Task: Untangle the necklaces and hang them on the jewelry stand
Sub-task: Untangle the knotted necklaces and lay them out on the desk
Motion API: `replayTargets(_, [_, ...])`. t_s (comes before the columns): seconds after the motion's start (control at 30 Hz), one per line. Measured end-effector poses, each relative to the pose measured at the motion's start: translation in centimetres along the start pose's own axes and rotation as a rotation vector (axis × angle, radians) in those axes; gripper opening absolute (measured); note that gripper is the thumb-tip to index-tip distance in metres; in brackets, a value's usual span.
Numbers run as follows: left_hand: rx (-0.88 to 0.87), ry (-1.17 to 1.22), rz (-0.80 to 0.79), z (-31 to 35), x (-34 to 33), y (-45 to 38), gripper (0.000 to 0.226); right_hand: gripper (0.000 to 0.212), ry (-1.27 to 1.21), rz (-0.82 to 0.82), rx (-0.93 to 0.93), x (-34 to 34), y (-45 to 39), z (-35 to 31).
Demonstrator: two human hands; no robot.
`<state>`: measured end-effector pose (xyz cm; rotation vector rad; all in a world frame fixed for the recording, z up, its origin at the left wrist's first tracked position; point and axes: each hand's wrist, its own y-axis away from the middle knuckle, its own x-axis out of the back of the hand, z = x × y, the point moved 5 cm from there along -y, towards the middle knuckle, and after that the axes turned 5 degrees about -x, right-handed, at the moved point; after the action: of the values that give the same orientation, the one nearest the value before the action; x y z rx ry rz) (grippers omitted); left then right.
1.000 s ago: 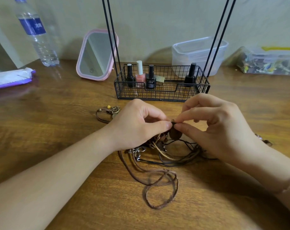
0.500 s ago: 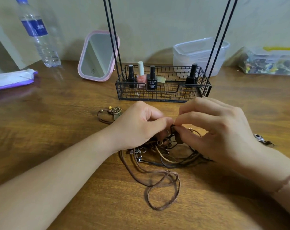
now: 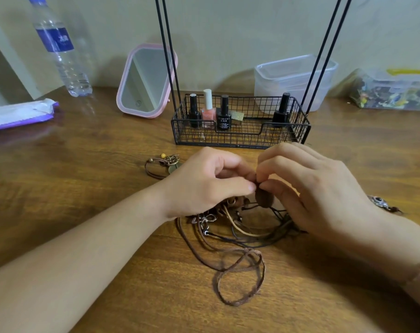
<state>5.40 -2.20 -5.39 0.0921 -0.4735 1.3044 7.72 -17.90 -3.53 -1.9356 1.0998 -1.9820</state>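
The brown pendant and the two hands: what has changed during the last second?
Little: both hands keep pinching the top of the brown pendant, with the fingers drawn slightly closer together. The tangled cords and the wire basket stayed in place.

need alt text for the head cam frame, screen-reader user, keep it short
Two bare hands meet over a tangle of cord necklaces on a wooden table; the left hand and right hand both pinch at the top of a brown pendant. Behind stands a black wire jewelry stand holding nail polish bottles, with a pink mirror and water bottle further left.
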Motion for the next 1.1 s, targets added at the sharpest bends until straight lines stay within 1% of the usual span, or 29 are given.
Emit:
replayTargets(0.07, [0.0, 0.091, -0.017, 0.1, -0.2, 0.0, 0.022, 0.018, 0.008, 0.011, 0.0, 0.0, -0.1, 0.0])
replayTargets(0.13, [-0.007, 0.116, 0.003, 0.0, -0.2, 0.0, 0.019, 0.017, 0.007, 0.035, -0.005, -0.1, -0.2, -0.1])
replayTargets(0.17, [-0.009, 0.125, 0.011, 0.0, -0.2, 0.0, 0.016, 0.016, -0.015, 0.047, -0.019, -0.1, -0.1, -0.1])
replayTargets(0.27, [-0.016, 0.164, 0.032, -0.2, -0.1, -0.1, 0.021, 0.012, -0.138, 0.083, -0.092, 0.1, 0.0, 0.2])
replayTargets(0.3, [-0.016, 0.161, 0.042, -0.3, -0.1, -0.1, 0.019, 0.011, -0.14, 0.09, -0.102, 0.2, 0.0, 0.3])
replayTargets(0.4, [-0.006, 0.146, 0.071, -0.5, 0.1, -0.1, 0.01, 0.011, -0.061, 0.092, -0.077, 0.3, -0.1, 0.2])
replayTargets(0.53, [0.042, 0.216, 0.106, -0.6, 0.1, 0.0, 0.01, 0.009, 0.036, 0.112, -0.041, 0.7, -0.2, 0.1])
replayTargets(0.87, [0.021, 0.115, 0.122, 0.0, 0.8, 0.0, 0.018, 0.014, 0.059, 0.074, -0.046, 0.8, -0.1, 0.7])
replayTargets(0.93, [0.031, 0.134, 0.107, -0.1, 0.8, 0.0, 0.014, 0.013, 0.027, 0.07, -0.048, 0.7, -0.1, 0.7])
replayTargets(1.0, [0.038, 0.156, 0.085, -0.1, 0.6, -0.1, 0.005, 0.008, 0.001, 0.05, -0.036, 0.5, 0.0, 0.6])
replayTargets(1.1, [0.025, 0.118, 0.077, -0.1, 0.4, 0.0, 0.008, 0.008, -0.045, 0.025, -0.029, 0.3, 0.1, 0.3])
